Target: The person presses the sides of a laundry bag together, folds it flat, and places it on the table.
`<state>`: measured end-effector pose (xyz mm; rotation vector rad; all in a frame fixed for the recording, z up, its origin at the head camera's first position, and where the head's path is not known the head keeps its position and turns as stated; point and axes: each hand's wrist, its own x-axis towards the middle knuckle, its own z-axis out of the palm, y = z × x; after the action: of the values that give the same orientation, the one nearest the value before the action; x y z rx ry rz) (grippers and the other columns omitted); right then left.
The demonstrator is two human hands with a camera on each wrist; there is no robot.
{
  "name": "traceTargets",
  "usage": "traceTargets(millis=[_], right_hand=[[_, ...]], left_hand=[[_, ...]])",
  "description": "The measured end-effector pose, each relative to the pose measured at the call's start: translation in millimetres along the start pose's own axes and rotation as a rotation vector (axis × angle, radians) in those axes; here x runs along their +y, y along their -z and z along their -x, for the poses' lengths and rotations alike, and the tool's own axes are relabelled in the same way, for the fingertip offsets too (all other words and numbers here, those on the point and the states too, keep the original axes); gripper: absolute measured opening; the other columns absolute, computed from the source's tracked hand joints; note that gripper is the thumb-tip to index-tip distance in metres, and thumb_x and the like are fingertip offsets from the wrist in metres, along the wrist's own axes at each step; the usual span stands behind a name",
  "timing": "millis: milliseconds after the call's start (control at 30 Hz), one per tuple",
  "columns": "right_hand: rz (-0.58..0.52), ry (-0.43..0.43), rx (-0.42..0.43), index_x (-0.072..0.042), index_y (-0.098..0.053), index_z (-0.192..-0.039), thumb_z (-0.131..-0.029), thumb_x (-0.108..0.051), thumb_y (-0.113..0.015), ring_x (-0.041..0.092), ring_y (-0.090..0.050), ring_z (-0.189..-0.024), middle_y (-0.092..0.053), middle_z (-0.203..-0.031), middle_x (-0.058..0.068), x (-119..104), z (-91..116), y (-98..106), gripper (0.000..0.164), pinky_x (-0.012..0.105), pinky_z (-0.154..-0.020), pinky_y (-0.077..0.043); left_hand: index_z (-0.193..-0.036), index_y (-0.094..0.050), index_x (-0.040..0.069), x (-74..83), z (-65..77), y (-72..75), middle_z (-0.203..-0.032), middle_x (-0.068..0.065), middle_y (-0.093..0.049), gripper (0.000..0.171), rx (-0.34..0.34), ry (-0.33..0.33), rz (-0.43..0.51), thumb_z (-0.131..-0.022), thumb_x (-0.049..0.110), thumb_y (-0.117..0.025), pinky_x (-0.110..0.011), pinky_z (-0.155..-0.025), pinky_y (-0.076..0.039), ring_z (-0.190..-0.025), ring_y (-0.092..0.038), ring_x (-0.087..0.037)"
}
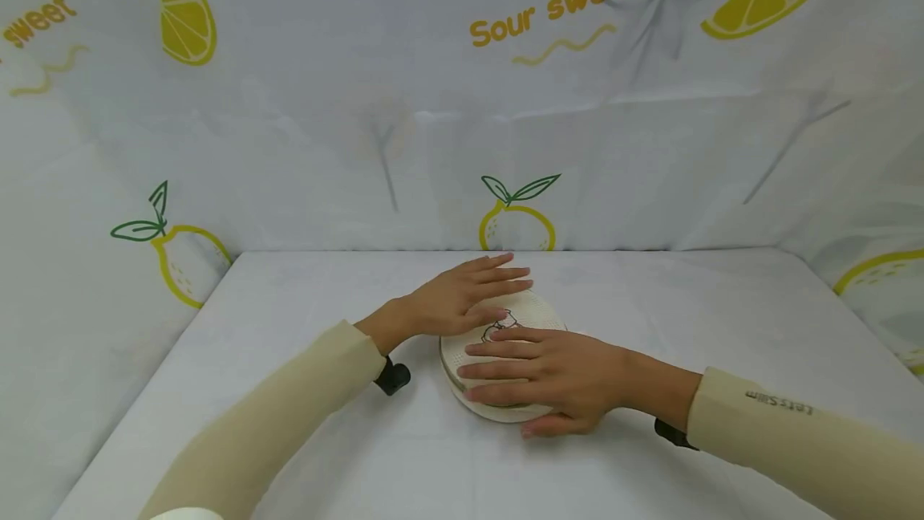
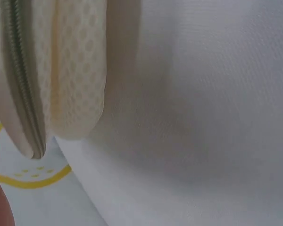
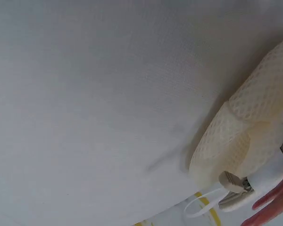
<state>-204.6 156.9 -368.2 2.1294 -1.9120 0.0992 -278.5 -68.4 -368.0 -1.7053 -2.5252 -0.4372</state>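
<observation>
A round, cream mesh laundry bag (image 1: pixel 456 350) with a line drawing on its top lies on the white table. My left hand (image 1: pixel 462 295) rests over its far left part, fingers straight and spread. Across the near right part lies my right hand (image 1: pixel 549 375), its fingers straight too and the thumb by the near rim. Between them part of the drawing shows. The left wrist view has the bag's honeycomb mesh side (image 2: pixel 80 70) and a greenish zipper (image 2: pixel 23 70). A zipper end (image 3: pixel 236 186) with a thin white loop (image 3: pixel 198 207) appears in the right wrist view.
The table (image 1: pixel 325 456) is covered in white cloth. Behind it hangs a white curtain (image 1: pixel 303 167) with lemon prints, meeting the table's back edge. Both forearms wear beige sleeves (image 1: pixel 289 416), and dark wrist devices (image 1: pixel 393 375) sit under the wrists.
</observation>
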Motion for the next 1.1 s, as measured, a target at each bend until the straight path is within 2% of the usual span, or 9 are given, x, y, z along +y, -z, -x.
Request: traceTargets(millis=[100,233,367,533,833,1100], right_hand=[[-0.037,0.059,-0.026,-0.014,-0.031,-0.151,-0.096,-0.049,-0.045,0.026,-0.024,-0.141,-0.026,-0.155,0.006,4,-7,-8,0.067,0.048,-0.111,-0.023],[-0.066,0.088,-0.05,-0.015,-0.029,-0.152,-0.093,-0.05,-0.051,0.027,-0.023,-0.142,-0.025,-0.156,0.005,7,-8,-18,0.072,0.049,-0.112,-0.02],[-0.085,0.073,-0.074,-0.015,-0.026,-0.153,-0.092,-0.05,-0.053,0.027,-0.021,-0.142,-0.022,-0.157,0.005,7,-5,-27,0.075,0.048,-0.113,-0.018],[-0.081,0.059,-0.079,-0.014,-0.023,-0.153,-0.092,-0.051,-0.052,0.026,-0.021,-0.142,-0.021,-0.157,0.005,7,-2,-35,0.077,0.048,-0.113,-0.018],[-0.09,0.058,-0.103,-0.014,-0.019,-0.154,-0.094,-0.053,-0.048,0.026,-0.018,-0.143,-0.017,-0.158,0.004,9,-2,-42,0.077,0.047,-0.113,-0.017],[-0.116,0.068,-0.093,-0.013,-0.022,-0.153,-0.094,-0.052,-0.048,0.027,-0.019,-0.143,-0.019,-0.158,0.004,11,-3,-47,0.075,0.047,-0.113,-0.019]], left_hand=[[-0.151,-0.03,0.021,-0.4,-11.0,-8.3,-0.156,0.005,-0.023,0.049,-0.088,-0.042,-0.006,-0.104,0.035,-0.034,-0.039,-0.116,-0.007,-0.145,-0.008,-0.02],[-0.151,-0.03,0.028,-2.0,-15.0,-18.1,-0.157,0.008,-0.021,0.047,-0.144,-0.021,0.049,-0.105,0.037,-0.031,-0.039,-0.115,-0.004,-0.145,-0.005,-0.019],[-0.15,-0.03,0.034,-3.0,-14.4,-25.2,-0.157,0.009,-0.018,0.046,-0.157,-0.008,0.102,-0.105,0.04,-0.025,-0.04,-0.115,-0.002,-0.145,-0.004,-0.018],[-0.148,-0.033,0.039,-3.1,-11.8,-31.9,-0.157,0.012,-0.015,0.044,-0.169,0.008,0.126,-0.105,0.041,-0.021,-0.042,-0.115,-0.002,-0.145,-0.003,-0.017],[-0.149,-0.033,0.038,-3.9,-11.3,-37.8,-0.157,0.011,-0.016,0.045,-0.178,0.019,0.11,-0.106,0.04,-0.02,-0.04,-0.115,-0.003,-0.145,-0.007,-0.02],[-0.149,-0.031,0.039,-7.7,-10.9,-41.3,-0.157,0.014,-0.014,0.045,-0.219,0.032,0.111,-0.105,0.042,-0.019,-0.039,-0.115,-0.003,-0.145,-0.005,-0.018]])
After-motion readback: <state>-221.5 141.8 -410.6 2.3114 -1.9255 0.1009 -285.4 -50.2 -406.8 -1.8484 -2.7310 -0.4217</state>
